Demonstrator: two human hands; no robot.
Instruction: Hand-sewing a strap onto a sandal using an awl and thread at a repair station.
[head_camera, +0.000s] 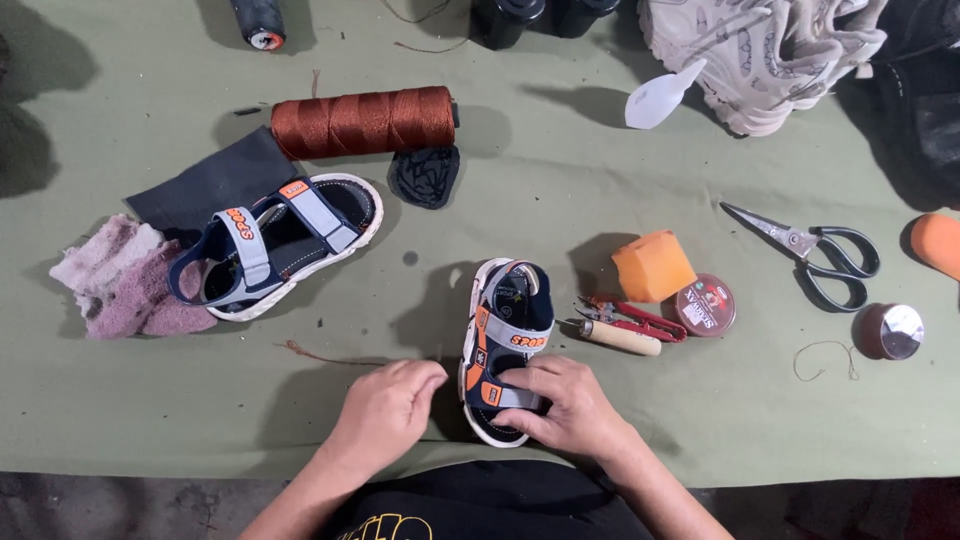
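A: Head view, quick. Where's the small sandal (505, 350)?

B: Upright on the green table (600, 170), near the front edge. Right hand (565, 405) grasps its near strap end, fingers over the top.

A: Left hand (385, 410)?

B: Loosely curled, holding nothing, resting on the table just left of the sandal.

A: Nearby?

B: Matching second sandal (275, 245) up left; red snips (630, 320) just right.

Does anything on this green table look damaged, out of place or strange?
Nothing looks damaged. The two sandals are apart: one stands upright under the right hand; the other lies tilted on a dark sheet. Loose thread bits lie on the table.
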